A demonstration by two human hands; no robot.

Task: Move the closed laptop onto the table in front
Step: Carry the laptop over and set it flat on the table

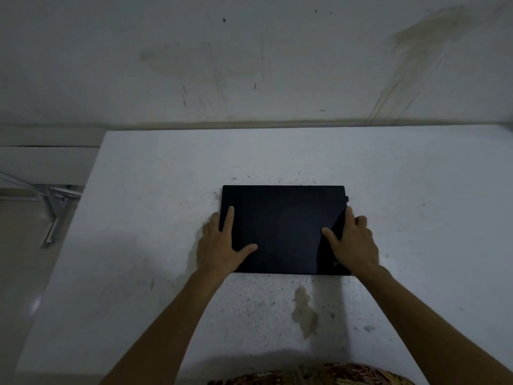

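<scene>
laptop (283, 229): closed, black, laid flat on white table (138, 218)
left hand (220, 243): clasped over left edge, thumb on lid
right hand (352, 243): clasped over right edge, thumb on lid

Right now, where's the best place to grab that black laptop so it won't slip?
Probably its two short side edges, one from each side. The laptop lies flat and closed on the table, wide and thin. The left hand and right hand already sit at those edges, thumbs on the lid.
</scene>
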